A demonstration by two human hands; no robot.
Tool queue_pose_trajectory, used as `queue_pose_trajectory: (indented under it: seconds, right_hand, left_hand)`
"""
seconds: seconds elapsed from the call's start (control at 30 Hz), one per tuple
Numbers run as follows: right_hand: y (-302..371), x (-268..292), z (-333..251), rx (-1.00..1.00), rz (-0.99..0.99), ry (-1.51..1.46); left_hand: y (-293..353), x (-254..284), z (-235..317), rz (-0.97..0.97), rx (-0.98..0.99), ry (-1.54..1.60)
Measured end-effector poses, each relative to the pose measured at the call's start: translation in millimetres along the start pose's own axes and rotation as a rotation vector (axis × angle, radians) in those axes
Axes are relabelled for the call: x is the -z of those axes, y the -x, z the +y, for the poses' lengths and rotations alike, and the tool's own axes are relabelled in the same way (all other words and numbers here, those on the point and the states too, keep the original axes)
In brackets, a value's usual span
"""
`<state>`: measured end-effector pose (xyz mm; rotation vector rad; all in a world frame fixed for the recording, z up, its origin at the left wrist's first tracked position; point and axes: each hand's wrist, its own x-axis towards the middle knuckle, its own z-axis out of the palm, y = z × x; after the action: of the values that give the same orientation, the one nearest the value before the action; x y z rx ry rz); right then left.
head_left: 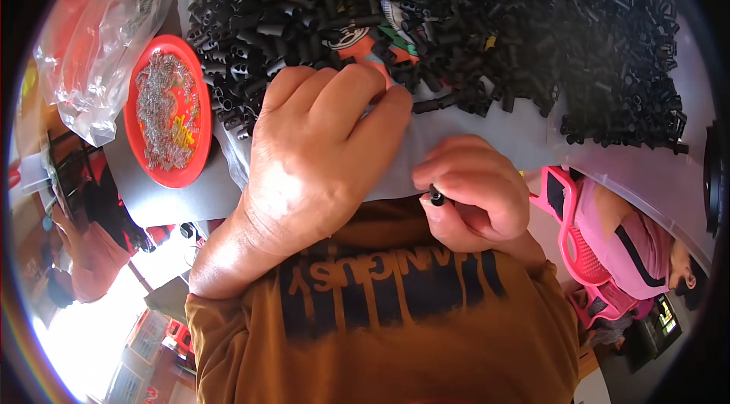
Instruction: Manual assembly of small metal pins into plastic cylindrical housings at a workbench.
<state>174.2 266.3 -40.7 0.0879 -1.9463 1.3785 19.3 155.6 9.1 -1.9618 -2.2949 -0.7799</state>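
My right hand (pixel 487 199) pinches a small black plastic tube (pixel 436 196) between thumb and fingers, its round open end showing. Farther left, my left hand (pixel 319 138) is closed at the near edge of a large pile of black tubular plastic parts (pixel 266 16). Its fingertips point down and away, so whatever they hold is hidden. Just right of those fingers, several black tubes (pixel 437 104) lie along the pile's edge on the pale grey table covering (pixel 525 134).
A red oval plate (pixel 205 142) of small metal springs (pixel 161 111) stands at the left. Behind it lies a clear plastic bag (pixel 95 111). A pink chair (pixel 582 252) and a person in pink (pixel 620 233) are at the right. Another person (pixel 91 263) shows at the far left.
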Motion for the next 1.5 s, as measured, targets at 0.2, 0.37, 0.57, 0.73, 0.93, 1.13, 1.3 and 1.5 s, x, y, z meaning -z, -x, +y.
queue_pose_trajectory:
  seconds: [0.2, 0.37, 0.57, 0.73, 0.93, 1.13, 1.3, 1.5]
  right_hand:
    - [1.7, -0.2, 3.8, 0.01, -0.008, -0.039]
    - [0.1, -3.8, 5.1, 0.037, 0.028, -0.034]
    - [-0.4, -8.0, 4.7, 0.044, 0.089, -0.02]
    - [-1.0, -9.2, 5.3, 0.043, 0.096, -0.022]
    - [-1.9, -9.8, 5.9, 0.031, 0.094, -0.012]
    - [-2.6, -10.6, 5.1, 0.028, 0.077, 0.029]
    - [-4.6, -7.9, 2.4, -0.006, 0.045, 0.034]
    - [-5.2, -9.3, 1.7, -0.037, 0.057, 0.024]
  left_hand:
    - [0.5, -7.2, -5.7, -0.001, -0.056, -0.123]
    - [-0.3, -13.3, -5.8, 0.005, -0.096, -0.15]
    - [3.1, -3.0, -5.3, 0.01, -0.054, -0.084]
    - [3.7, -4.7, -4.1, 0.075, -0.026, -0.093]
    - [0.9, 3.1, -2.9, 0.104, 0.143, -0.125]
    - [-4.0, 1.4, -8.0, 0.038, 0.072, -0.164]
    - [-14.7, 5.8, -3.2, -0.106, 0.099, -0.159]
    - [-19.3, 5.9, -4.8, -0.153, 0.089, -0.16]
